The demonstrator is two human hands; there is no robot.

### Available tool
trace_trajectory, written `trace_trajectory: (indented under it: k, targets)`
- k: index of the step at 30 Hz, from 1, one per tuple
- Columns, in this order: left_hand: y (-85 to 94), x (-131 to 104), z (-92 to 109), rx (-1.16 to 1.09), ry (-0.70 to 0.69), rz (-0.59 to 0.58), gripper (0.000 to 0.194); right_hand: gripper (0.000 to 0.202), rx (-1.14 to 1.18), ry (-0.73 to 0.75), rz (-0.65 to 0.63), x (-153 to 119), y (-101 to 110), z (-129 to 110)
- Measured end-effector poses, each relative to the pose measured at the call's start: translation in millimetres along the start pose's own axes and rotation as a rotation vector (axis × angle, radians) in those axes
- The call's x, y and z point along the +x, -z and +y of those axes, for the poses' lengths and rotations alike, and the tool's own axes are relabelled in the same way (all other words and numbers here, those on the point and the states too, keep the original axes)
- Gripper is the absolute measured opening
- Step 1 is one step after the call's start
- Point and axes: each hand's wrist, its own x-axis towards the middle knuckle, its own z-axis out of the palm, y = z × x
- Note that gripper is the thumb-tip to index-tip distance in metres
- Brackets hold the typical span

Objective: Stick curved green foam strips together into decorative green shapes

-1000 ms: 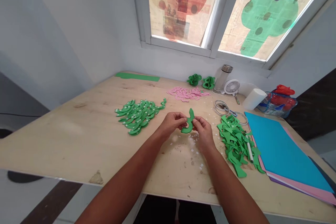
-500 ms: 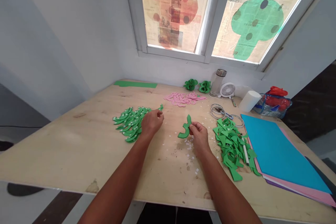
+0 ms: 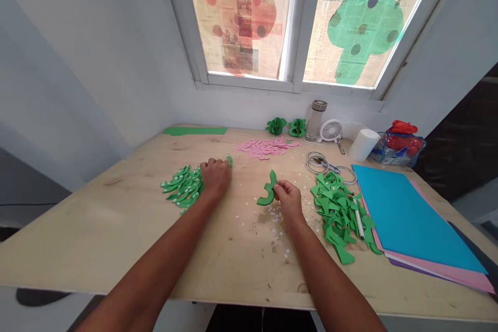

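Note:
A curved green foam piece [image 3: 266, 194] is pinched between the thumb and fingers of my right hand [image 3: 288, 198], above the middle of the table. My left hand [image 3: 216, 176] is at the right side of a pile of green pieces with white tabs [image 3: 182, 187]. Its fingers are bent, and a small green piece [image 3: 229, 160] shows just beyond their tips; whether they grip it is hidden. Pink cut pieces [image 3: 268, 147] lie farther back, between the hands and the wall.
Green scraps [image 3: 336, 212] with a white marker [image 3: 359, 224] lie right of my right forearm, beside blue sheets [image 3: 408, 218]. Scissors and rings [image 3: 319, 163], a white fan [image 3: 330, 130], a bottle [image 3: 315, 120], a white roll [image 3: 363, 145] and two green paper flowers [image 3: 276, 126] stand behind.
My left hand has shifted left and turned its back upward, over the edge of the green pile. My right hand still holds the curved green piece. The view has shifted slightly.

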Motion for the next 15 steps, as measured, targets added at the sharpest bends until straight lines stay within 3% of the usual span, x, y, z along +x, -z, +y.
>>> trace_trajectory:
  k: [5, 11, 15]
  targets:
    - [9.0, -23, 12, -0.098, -0.081, 0.188, 0.023, 0.015, 0.155, -0.100, -0.060, -1, 2, -2]
    - [21.0, -77, 32, -0.329, -0.378, 0.402, 0.016, 0.018, 0.393, -0.279, -0.193, -4, 2, -5]
    - [27.2, -101, 36, -0.296, -0.527, 0.455, 0.014, 0.016, 0.402, -0.295, -0.227, -5, 2, -6]
